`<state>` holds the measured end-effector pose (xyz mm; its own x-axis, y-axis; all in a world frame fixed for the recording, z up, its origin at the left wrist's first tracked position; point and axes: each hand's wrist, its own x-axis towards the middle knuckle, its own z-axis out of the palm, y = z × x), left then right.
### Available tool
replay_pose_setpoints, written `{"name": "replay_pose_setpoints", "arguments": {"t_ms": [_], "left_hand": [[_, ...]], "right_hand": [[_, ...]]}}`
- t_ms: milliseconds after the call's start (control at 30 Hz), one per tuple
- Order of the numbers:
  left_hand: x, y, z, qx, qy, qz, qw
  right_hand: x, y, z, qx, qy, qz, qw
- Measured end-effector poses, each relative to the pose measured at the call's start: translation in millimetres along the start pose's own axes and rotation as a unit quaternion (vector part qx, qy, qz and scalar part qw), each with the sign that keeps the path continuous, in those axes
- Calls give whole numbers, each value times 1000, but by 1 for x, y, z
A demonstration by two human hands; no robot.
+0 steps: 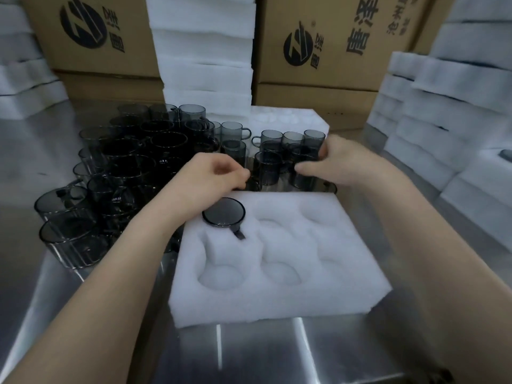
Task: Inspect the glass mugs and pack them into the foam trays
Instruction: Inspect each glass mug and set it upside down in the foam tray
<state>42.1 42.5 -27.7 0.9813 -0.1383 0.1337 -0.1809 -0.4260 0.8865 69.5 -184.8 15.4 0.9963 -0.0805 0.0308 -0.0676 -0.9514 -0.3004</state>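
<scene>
A white foam tray [318, 289] with several round pockets lies in front of me on the steel table. One smoky grey glass mug [224, 212] sits in its far-left pocket, handle pointing toward me. Just beyond the tray's far edge, my right hand [336, 162] grips an upright grey mug [302, 167] by its side. My left hand [219, 173] curls its fingers at the handle of another upright mug [267, 169] beside it. Many more grey mugs [124, 173] crowd the table on the left, some stacked.
Stacks of white foam trays [205, 51] stand behind the mugs, and more foam stacks [443, 115] rise at the right and far left. Cardboard boxes [327, 45] line the back. The steel table [277, 356] has bare surface near me.
</scene>
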Motion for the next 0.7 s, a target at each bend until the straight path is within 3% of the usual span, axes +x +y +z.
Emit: {"name": "replay_pose_setpoints", "arguments": {"t_ms": [67,133,233,333,400,500,700], "left_hand": [[-2,-1,3,83,-25,12,996],[-3,-1,5,127,-30,16,991],[-3,-1,6,139,-25,24,990],[-1,-3,6,148,-12,36,988],[0,-4,7,150,11,60,987],[1,1,8,84,37,107,990],[9,7,10,28,18,128,991]], "right_hand": [[5,8,10,-6,-84,33,996],[8,12,18,35,-103,46,993],[8,15,17,90,-65,60,992],[9,18,8,132,37,30,990],[6,12,2,253,89,-32,963],[-2,-9,1,455,1,-96,885],[-5,-31,32,542,-136,-157,814]]}}
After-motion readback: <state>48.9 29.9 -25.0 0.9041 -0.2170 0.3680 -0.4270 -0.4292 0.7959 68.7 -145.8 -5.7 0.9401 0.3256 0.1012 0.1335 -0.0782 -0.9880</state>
